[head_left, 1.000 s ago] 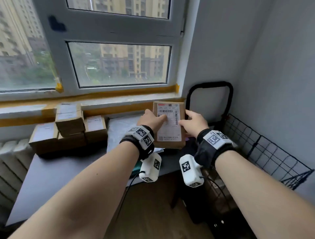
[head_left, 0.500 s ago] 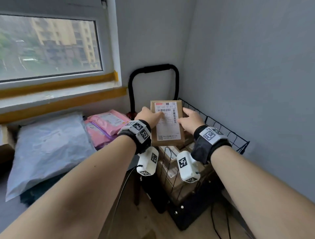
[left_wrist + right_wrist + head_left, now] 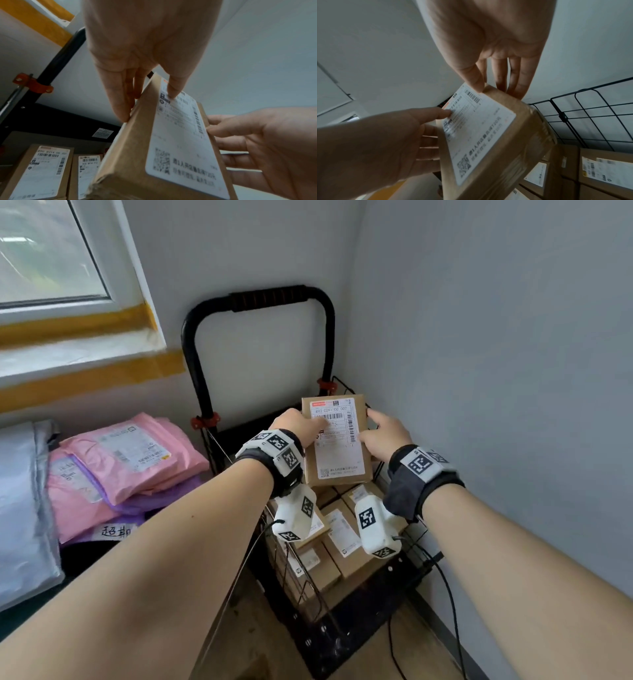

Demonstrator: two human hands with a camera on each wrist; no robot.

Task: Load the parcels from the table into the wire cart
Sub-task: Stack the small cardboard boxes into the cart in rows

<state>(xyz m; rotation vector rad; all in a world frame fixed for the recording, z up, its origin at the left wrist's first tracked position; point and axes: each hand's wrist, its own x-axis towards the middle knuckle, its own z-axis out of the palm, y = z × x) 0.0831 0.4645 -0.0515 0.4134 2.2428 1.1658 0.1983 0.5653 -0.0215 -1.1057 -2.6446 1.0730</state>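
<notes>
A flat brown cardboard parcel point(image 3: 337, 440) with a white shipping label facing up is held over the black wire cart point(image 3: 346, 604), near its handle end. Inside the cart, more labelled brown boxes point(image 3: 339, 546) lie packed side by side. Pink mailers point(image 3: 126, 455) lie stacked at the table's edge beside the cart.

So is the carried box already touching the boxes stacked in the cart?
Apart. In the left wrist view the held box hangs above the stacked boxes, dark space between them; left hand and right hand carry it.

head looks down; wrist views share parcel point(image 3: 159, 148).
</notes>
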